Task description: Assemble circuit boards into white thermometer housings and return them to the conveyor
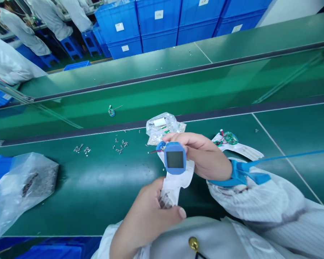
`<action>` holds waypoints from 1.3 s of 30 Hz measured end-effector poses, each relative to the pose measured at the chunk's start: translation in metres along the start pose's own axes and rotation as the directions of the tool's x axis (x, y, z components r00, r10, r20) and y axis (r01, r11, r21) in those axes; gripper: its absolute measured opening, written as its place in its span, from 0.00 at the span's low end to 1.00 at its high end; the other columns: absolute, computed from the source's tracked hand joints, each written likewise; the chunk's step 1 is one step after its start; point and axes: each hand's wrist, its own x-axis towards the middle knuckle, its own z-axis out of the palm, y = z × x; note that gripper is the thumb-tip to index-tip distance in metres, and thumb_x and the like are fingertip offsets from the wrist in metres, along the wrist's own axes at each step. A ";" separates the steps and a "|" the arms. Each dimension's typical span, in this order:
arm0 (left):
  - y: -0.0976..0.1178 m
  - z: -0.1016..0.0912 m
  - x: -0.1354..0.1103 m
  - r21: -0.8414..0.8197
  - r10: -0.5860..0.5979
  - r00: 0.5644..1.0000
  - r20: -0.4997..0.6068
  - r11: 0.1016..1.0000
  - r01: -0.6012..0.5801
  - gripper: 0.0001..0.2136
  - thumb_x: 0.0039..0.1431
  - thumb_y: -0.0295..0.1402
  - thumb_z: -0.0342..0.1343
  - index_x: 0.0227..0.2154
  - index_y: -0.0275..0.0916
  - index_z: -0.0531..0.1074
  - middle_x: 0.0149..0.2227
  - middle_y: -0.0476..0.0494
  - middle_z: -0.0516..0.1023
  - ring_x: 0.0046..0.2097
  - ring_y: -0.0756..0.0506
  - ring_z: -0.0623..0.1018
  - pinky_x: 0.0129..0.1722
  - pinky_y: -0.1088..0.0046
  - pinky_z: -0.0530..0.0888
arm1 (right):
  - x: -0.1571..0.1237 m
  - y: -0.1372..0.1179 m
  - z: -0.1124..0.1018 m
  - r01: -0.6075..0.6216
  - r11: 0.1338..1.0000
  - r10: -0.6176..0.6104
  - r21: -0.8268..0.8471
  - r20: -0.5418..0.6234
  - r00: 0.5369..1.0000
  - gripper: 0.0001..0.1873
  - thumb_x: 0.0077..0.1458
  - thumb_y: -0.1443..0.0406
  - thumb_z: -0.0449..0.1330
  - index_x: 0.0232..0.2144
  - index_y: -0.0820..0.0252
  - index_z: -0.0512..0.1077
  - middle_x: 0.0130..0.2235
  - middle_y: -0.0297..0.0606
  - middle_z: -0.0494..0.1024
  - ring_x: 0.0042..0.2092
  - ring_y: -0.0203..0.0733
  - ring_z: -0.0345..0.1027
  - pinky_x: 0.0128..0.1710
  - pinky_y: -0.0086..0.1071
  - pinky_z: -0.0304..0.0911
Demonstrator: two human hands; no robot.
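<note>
My left hand [148, 212] is closed around the handle of a white plastic housing [172, 185], part of a handheld device. At its top end sits a blue-framed display [175, 158] with a dark, blank screen. My right hand [202, 153] grips the display end from the right; some of its fingers are hidden behind it. A small blue part with a red wire [160, 146] juts out at the left of the display. Just beyond my hands lies a clear plastic bag [162, 124] of small parts.
Loose screws [121, 146] lie scattered on the green bench [97, 190]. At right is a white shell with a circuit board [230, 138]; another small board [111, 111] sits on the green belt. A plastic bag [40, 180] stands left. A blue cord [294, 155] runs from my right wrist.
</note>
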 end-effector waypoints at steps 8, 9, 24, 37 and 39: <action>0.016 0.010 -0.005 0.283 -0.006 0.985 -0.171 0.958 0.055 0.05 0.40 0.31 0.58 0.23 0.39 0.68 0.20 0.55 0.65 0.24 0.51 0.62 0.23 0.76 0.58 | 0.000 -0.004 -0.008 -0.191 0.941 0.189 0.280 0.036 0.981 0.11 0.41 0.58 0.62 0.20 0.58 0.67 0.48 0.37 0.72 0.45 0.47 0.68 0.43 0.42 0.64; 0.016 0.010 -0.005 0.308 0.015 0.976 -0.216 0.950 0.054 0.05 0.40 0.31 0.58 0.22 0.40 0.68 0.20 0.55 0.65 0.24 0.51 0.62 0.23 0.76 0.59 | 0.000 -0.004 -0.010 -0.188 0.938 0.183 0.292 0.044 0.982 0.12 0.41 0.57 0.61 0.19 0.58 0.65 0.50 0.36 0.71 0.46 0.48 0.68 0.43 0.43 0.64; -0.110 -0.058 -0.032 -0.232 -0.067 0.610 -0.789 0.953 -0.196 0.15 0.37 0.37 0.64 0.29 0.38 0.69 0.22 0.52 0.76 0.21 0.51 0.72 0.21 0.77 0.67 | 0.009 0.073 0.039 -0.153 0.599 0.356 -0.786 0.090 0.930 0.09 0.47 0.69 0.55 0.29 0.60 0.76 0.31 0.37 0.78 0.33 0.38 0.70 0.36 0.30 0.63; -0.131 -0.094 -0.016 -0.295 -0.167 0.453 -0.876 0.928 -0.229 0.18 0.39 0.39 0.65 0.33 0.37 0.69 0.25 0.52 0.76 0.23 0.49 0.74 0.23 0.74 0.67 | 0.086 0.120 0.082 0.050 0.044 0.353 -0.998 0.062 0.934 0.14 0.58 0.69 0.50 0.42 0.61 0.73 0.42 0.44 0.74 0.43 0.43 0.69 0.42 0.33 0.63; -0.131 -0.095 -0.014 -0.288 -0.175 0.449 -0.876 0.937 -0.197 0.18 0.39 0.40 0.64 0.33 0.37 0.70 0.24 0.52 0.75 0.23 0.48 0.74 0.23 0.74 0.66 | 0.092 0.115 0.067 -0.025 -0.039 0.314 -0.999 -0.036 0.949 0.13 0.60 0.68 0.49 0.44 0.64 0.70 0.44 0.45 0.73 0.43 0.43 0.69 0.43 0.35 0.64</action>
